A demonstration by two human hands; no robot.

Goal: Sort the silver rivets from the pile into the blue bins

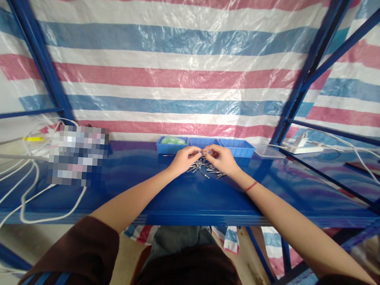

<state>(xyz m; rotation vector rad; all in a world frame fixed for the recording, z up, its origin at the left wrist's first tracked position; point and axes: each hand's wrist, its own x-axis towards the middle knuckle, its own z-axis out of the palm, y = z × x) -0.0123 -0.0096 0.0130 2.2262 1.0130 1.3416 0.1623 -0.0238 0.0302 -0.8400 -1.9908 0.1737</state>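
Note:
My left hand point(184, 159) and my right hand point(222, 159) meet over the blue tabletop, fingertips close together. Each is closed in a pinch. A small metal piece seems to lie between the fingertips, too small to make out for certain. Right beneath them spreads a loose pile of thin silvery pins resembling blind rivets point(205, 169); the hands hide part of it. Just behind stand three blue plastic bins in a row: a left bin point(167, 148) with a green plastic bag point(173, 140) in it, a middle bin point(195, 141), partly covered by my hands, and a right bin point(242, 152).
A blurred-out heap point(77, 155) and white cables point(52, 217) occupy the table's left side. Right of the bins lie a clear plastic lid or tray point(268, 152) and a white power strip point(303, 147). Blue metal posts point(295, 98) frame the bench before a striped sheet point(185, 41).

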